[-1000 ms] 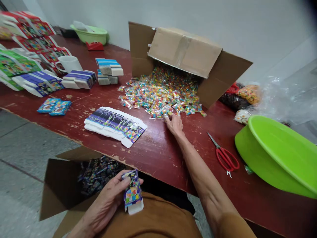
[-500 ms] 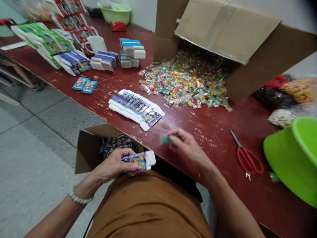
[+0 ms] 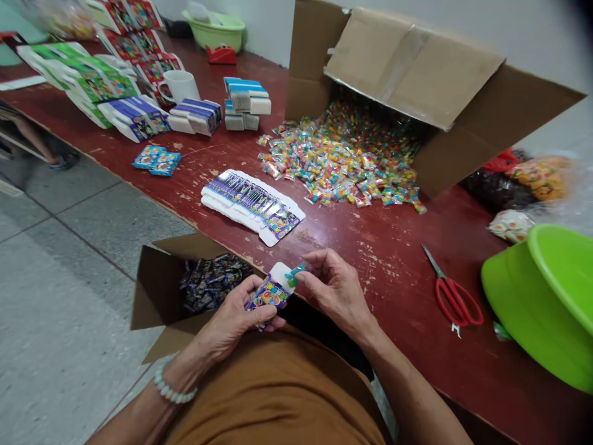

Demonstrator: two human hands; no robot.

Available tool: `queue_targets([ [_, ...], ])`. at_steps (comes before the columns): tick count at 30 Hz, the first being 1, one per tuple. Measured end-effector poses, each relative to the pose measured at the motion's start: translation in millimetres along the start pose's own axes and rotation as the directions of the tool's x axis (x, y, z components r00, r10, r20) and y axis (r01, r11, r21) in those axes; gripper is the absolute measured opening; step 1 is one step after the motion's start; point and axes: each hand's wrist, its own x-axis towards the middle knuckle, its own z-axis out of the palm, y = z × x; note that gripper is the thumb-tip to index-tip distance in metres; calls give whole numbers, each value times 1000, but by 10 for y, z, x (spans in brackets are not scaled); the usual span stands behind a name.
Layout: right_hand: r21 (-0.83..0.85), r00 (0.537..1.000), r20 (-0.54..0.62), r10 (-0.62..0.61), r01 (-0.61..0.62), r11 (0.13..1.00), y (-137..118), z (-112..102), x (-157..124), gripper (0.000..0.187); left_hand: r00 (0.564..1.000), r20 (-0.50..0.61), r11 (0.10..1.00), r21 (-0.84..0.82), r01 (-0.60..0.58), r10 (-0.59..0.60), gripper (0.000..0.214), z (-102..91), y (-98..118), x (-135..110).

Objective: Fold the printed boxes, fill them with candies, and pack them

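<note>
My left hand (image 3: 236, 318) grips a small purple printed carton (image 3: 270, 293) with its white flap open, held over my lap at the table's near edge. My right hand (image 3: 336, 290) pinches a small blue-green wrapped candy (image 3: 295, 272) at the mouth of that carton. A fanned stack of flat purple cartons (image 3: 252, 203) lies on the red table (image 3: 393, 259) just beyond my hands. Behind it a heap of colourful wrapped candies (image 3: 340, 164) spills out of a big cardboard box (image 3: 417, 74) lying on its side.
A cardboard box of filled purple cartons (image 3: 208, 284) stands on the floor below the table edge. Red scissors (image 3: 451, 296) and a tilted green basin (image 3: 546, 296) lie to the right. Stacks of green, red and blue cartons (image 3: 120, 93), a white mug (image 3: 178, 83) and another basin sit far left.
My right hand picked a candy from the heap and drew back to the carton. My left hand raised the carton and turned its open end toward the right hand.
</note>
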Motion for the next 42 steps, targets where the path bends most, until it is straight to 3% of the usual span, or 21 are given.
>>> queue_targets([
  [4,-153,991,69,-111,121,981,-2,6,-5,13,987,159,999,49,14,-22,37,59,39,-16],
  [8,-176,943,264,-203,254,951,-23,-15,31,15,961,266,997,27,73,-77,38,102,63,0],
  [11,-193,917,364,-161,243,951,-15,-46,70,22,957,277,996,33,82,-88,36,119,78,57],
  [13,-180,936,320,-149,214,960,17,-44,87,19,955,281,995,24,95,-98,35,131,100,98],
  [16,-13,991,123,-56,58,998,83,-1,82,11,973,213,994,-52,101,-88,33,160,143,138],
  [18,215,992,56,114,-123,969,114,37,61,24,990,138,994,-97,50,-37,33,189,162,146],
  [21,469,922,226,313,-385,795,128,87,27,40,997,65,988,-154,-29,39,38,237,159,146],
  [24,505,850,396,347,-517,691,121,137,14,43,999,34,985,-171,-19,25,47,269,132,152],
  [26,520,834,431,345,-542,661,116,175,10,40,999,23,991,-123,-45,48,47,273,117,158],
  [28,533,880,364,305,-465,707,107,206,0,32,993,11,992,-47,-119,120,40,265,116,162],
  [30,471,969,181,169,-236,850,93,213,-21,22,986,-16,986,5,-167,167,35,258,130,159],
  [32,301,999,30,-44,33,953,77,192,-49,11,995,-29,995,-30,-98,98,38,255,154,152],
  [34,154,986,31,-166,160,975,70,155,-75,10,999,13,991,-126,52,-50,45,257,181,148],
  [37,108,985,124,-118,105,989,86,119,-92,15,981,90,958,-217,189,-173,55,256,209,153],
  [39,122,985,162,-57,37,992,107,122,-80,15,984,75,962,-210,174,-162,53,257,213,163],
  [42,225,972,232,32,-85,971,128,150,-36,14,998,0,990,-127,63,-63,44,271,201,170],
])
